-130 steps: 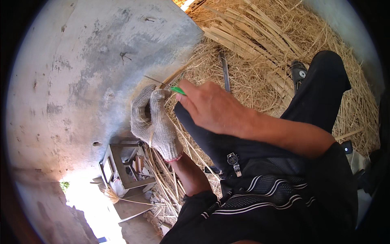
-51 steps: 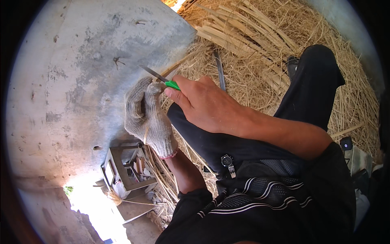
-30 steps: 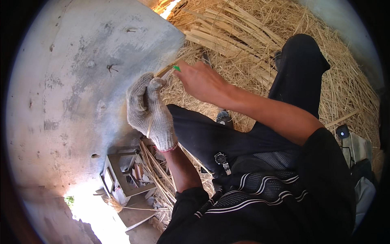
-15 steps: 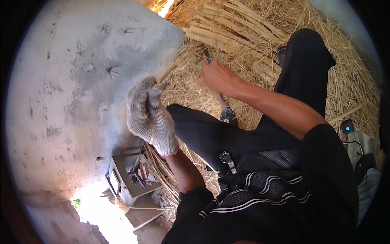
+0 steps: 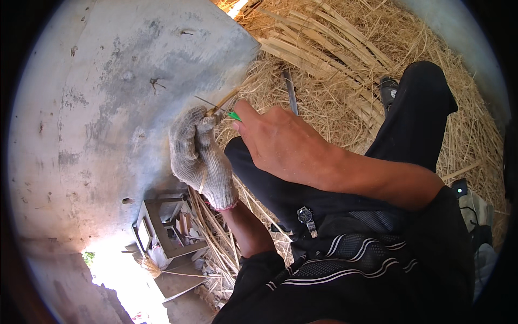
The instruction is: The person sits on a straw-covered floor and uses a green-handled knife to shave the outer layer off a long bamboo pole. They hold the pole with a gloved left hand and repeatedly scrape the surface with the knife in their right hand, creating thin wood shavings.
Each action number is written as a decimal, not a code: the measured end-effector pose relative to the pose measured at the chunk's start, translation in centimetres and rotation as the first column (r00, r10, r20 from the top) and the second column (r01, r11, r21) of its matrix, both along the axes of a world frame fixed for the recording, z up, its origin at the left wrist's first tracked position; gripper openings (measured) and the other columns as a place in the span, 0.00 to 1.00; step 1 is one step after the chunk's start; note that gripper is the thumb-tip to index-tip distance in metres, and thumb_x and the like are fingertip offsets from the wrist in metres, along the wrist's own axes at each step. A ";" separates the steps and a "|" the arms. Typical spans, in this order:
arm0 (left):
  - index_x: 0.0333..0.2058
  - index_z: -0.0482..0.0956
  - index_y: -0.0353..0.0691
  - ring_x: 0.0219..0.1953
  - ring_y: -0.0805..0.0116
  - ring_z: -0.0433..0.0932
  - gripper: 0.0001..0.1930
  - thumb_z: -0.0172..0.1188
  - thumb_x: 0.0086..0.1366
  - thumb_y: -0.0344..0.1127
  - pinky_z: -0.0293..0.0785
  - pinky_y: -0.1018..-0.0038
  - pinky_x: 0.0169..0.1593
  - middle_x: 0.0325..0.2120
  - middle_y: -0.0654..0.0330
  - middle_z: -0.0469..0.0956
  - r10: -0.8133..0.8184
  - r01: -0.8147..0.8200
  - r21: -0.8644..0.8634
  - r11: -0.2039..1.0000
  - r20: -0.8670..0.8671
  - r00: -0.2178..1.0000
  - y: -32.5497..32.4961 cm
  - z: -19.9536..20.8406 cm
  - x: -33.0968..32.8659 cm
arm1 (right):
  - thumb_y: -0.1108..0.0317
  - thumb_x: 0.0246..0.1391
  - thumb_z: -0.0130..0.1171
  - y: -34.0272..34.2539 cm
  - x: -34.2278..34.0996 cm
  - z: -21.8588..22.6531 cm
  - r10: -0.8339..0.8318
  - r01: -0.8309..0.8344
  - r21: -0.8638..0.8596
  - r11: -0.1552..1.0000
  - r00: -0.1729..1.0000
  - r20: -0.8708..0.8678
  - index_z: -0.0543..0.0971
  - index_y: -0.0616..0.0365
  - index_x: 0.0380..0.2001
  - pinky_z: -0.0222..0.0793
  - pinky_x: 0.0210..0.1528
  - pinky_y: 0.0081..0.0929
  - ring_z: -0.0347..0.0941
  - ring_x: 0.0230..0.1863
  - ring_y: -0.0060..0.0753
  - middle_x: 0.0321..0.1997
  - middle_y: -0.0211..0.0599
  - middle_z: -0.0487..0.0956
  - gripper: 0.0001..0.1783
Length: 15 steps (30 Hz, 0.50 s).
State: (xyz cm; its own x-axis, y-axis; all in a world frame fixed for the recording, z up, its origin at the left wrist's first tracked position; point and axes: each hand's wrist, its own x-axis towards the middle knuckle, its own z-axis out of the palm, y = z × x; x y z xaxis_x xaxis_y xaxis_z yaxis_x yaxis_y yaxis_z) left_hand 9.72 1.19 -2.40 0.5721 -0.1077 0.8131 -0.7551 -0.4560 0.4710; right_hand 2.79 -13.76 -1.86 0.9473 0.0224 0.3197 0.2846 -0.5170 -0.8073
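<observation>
Fingers (image 5: 185,135) of our left hand (image 5: 209,162), in a pale knitted glove, curl inward and pinch a narrow strip (image 5: 229,98), whose free end sticks out to the far right. Our bare right hand (image 5: 288,143) is just beside it on the right, closed around the green handle of a knife (image 5: 234,116). Its thin blade points to the far left and crosses the strip just beyond the glove; whether the edge touches it, we cannot tell. We see a thin pale sliver (image 5: 203,181) lying across the glove.

On our left rises a stained grey wall (image 5: 108,119). Farther off to the right, straw (image 5: 253,113) covers the floor, with a spread of slats (image 5: 334,48) on top and a long dark bar (image 5: 290,89) lying nearer to us. We have a watch (image 5: 305,216) resting at our lap, on dark trousers (image 5: 410,124); a shoe (image 5: 388,92) shows beside the right knee. Near left, an open frame (image 5: 186,251) stands by the wall with scraps about it, and loose stalks (image 5: 213,216) lie just to its right.
</observation>
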 end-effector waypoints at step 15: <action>0.34 0.82 0.33 0.40 0.66 0.80 0.05 0.59 0.61 0.19 0.84 0.71 0.39 0.39 0.53 0.80 -0.181 0.173 -0.142 0.975 -0.048 0.982 -1.4 0.3 0.0 | 0.66 0.66 0.49 -0.3 4.7 -6.3 -0.192 0.215 -0.138 0.967 0.967 0.165 0.69 0.65 0.34 0.73 0.17 0.40 0.78 0.18 0.51 0.12 0.49 0.73 0.11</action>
